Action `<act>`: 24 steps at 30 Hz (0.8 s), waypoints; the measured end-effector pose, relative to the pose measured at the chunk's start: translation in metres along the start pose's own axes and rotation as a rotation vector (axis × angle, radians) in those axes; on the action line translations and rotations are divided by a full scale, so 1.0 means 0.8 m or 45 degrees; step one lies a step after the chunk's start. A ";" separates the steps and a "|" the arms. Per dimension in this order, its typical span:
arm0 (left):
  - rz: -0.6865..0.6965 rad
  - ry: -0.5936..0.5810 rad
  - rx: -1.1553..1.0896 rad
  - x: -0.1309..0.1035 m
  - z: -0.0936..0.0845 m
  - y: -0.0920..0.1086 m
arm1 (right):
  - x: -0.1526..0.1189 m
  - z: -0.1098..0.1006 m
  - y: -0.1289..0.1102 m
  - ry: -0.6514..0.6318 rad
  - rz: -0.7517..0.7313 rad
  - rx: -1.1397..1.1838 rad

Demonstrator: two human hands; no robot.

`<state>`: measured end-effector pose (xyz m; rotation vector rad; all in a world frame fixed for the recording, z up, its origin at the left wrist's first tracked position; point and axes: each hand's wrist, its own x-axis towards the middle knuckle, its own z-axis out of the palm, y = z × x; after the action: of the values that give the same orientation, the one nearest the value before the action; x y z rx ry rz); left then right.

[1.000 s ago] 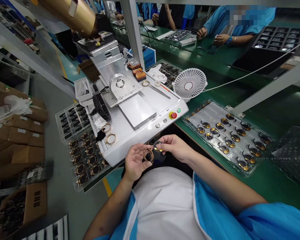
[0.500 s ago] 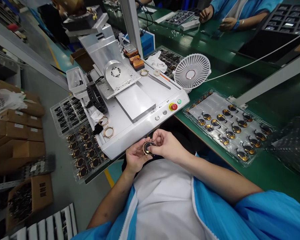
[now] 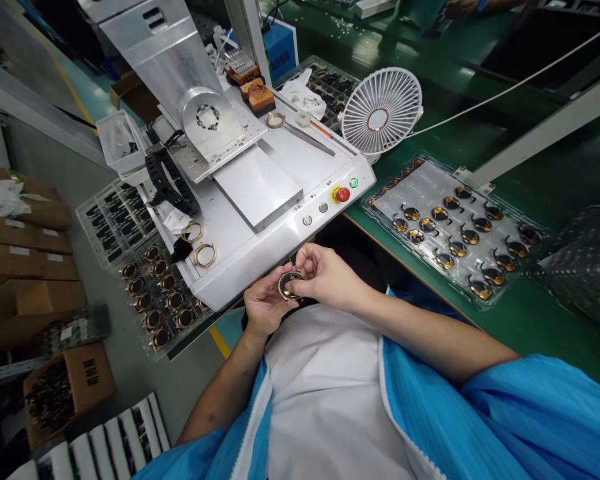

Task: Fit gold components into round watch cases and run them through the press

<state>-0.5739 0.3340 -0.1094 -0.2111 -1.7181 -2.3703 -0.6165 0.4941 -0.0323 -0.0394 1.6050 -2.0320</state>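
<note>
In front of my body I hold a round watch case (image 3: 289, 285) with a gold-coloured rim and a dark inside. My left hand (image 3: 264, 303) is closed round its left and lower edge. From the right, my right hand (image 3: 325, 277) grips it too, its thumb pressed onto the dark face and its fingers curled at the far edge. The fingers hide part of the case. Just beyond is a white machine (image 3: 260, 247) with a metal plate. Two gold rings, one of them a near ring (image 3: 205, 255), lie on its left corner.
Left of the machine, a clear tray (image 3: 150, 283) holds several gold-rimmed cases. A tray of dark round parts (image 3: 415, 183) with gold patches lies on the green table at right. A white fan (image 3: 380, 113), tweezers (image 3: 310, 140) and a red stop button (image 3: 343, 195) are further off.
The camera view has tilted down, so the machine and its surroundings sit differently in the picture. Both hands keep hold of the watch case, the right thumb still on its face.
</note>
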 end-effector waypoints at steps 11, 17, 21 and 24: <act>0.051 0.092 0.080 -0.004 0.004 -0.005 | 0.005 -0.015 0.000 -0.113 0.312 -0.019; 0.008 0.117 0.159 -0.007 0.006 -0.001 | 0.005 -0.012 0.011 -0.109 0.297 0.184; 0.012 0.195 0.169 -0.006 0.004 0.002 | 0.011 -0.003 0.014 -0.121 0.258 0.199; 0.015 0.263 0.122 0.000 0.005 0.006 | 0.025 -0.005 0.006 -0.147 0.233 0.055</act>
<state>-0.5725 0.3367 -0.1036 0.0373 -1.7211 -2.2065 -0.6331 0.4882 -0.0436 0.0063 1.4389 -1.8882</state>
